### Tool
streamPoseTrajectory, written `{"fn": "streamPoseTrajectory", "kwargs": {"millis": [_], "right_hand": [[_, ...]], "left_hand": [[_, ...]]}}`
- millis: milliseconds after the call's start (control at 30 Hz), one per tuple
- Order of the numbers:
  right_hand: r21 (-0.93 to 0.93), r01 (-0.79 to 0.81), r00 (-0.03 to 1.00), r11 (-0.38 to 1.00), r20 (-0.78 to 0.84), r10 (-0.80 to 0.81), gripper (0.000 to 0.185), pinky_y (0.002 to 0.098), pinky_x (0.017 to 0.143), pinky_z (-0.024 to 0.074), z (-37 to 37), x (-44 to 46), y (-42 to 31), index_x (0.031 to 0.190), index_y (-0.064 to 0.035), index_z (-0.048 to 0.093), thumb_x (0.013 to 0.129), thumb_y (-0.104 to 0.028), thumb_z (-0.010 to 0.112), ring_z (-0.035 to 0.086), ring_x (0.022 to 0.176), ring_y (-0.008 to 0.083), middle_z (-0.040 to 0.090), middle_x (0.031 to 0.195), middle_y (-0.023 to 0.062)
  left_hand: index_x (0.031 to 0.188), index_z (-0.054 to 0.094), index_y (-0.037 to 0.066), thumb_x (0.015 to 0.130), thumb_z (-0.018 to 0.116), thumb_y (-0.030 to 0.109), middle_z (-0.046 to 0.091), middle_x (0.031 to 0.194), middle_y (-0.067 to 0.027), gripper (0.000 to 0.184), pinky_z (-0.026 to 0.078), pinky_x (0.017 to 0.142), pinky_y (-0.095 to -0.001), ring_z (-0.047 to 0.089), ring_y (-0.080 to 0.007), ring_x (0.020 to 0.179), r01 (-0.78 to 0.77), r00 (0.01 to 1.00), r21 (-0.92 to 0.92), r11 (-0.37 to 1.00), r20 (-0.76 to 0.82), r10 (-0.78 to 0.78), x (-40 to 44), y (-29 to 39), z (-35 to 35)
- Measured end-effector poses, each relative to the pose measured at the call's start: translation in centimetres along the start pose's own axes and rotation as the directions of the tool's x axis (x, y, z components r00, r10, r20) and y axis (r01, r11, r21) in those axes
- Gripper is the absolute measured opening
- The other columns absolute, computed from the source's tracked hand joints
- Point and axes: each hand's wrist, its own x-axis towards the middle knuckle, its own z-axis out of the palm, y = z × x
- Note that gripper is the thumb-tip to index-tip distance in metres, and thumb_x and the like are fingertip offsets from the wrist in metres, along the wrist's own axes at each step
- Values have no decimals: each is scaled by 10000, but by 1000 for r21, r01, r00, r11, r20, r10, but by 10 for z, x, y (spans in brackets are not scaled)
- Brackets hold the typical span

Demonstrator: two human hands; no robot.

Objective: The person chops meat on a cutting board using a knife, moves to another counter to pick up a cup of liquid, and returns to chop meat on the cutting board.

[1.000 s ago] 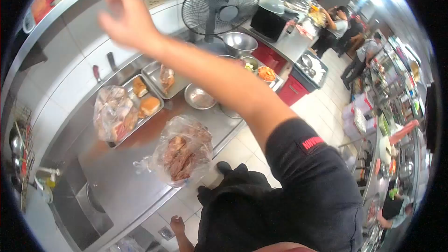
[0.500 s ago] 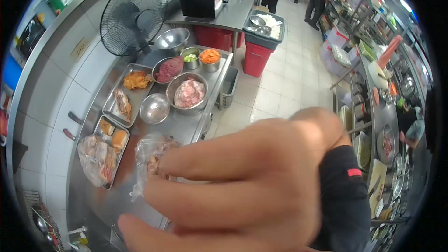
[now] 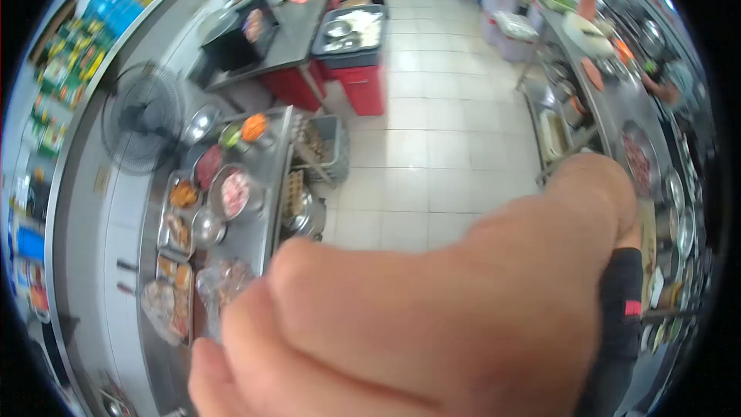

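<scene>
My right hand (image 3: 432, 316) looms close, fingers curled; I cannot tell whether it holds anything. My left is out of view. Just past my knuckles, partly hidden, a clear plastic bag (image 3: 220, 278) of meat lies on the steel table (image 3: 245, 241). Farther along, a steel bowl (image 3: 256, 198) holds pink meat (image 3: 235, 191), and a small steel pot (image 3: 265, 140) holds orange shreds (image 3: 254, 125).

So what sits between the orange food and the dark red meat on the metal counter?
Green pieces in a small metal container sit between the orange food and the dark red meat, as the head view shows.
</scene>
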Motion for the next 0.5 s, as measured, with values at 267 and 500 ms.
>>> {"fn": "streamPoseTrajectory", "kwargs": {"millis": [267,500], "right_hand": [[-134,-257,961,957,67,267,210,395,607,567,-85,-117,-38,985,-51,694,795,-137,708,701,765,266,674,957,137],[-21,-827,560,562,54,827,241,378,660,580,-103,-264,-70,1024,-70,712,785,-95,693,706,784,293,664,883,104]], "left_hand": [[1122,738,-8,877,758,219,773,949,-182,335,587,807,-386,753,-270,873,19,982,213,977,182,-59,-20,94,35],[1176,727,-31,881,748,282,775,922,-197,430,591,817,-399,760,-317,883,-225,918,323,919,387,89,60,202,102]]}}
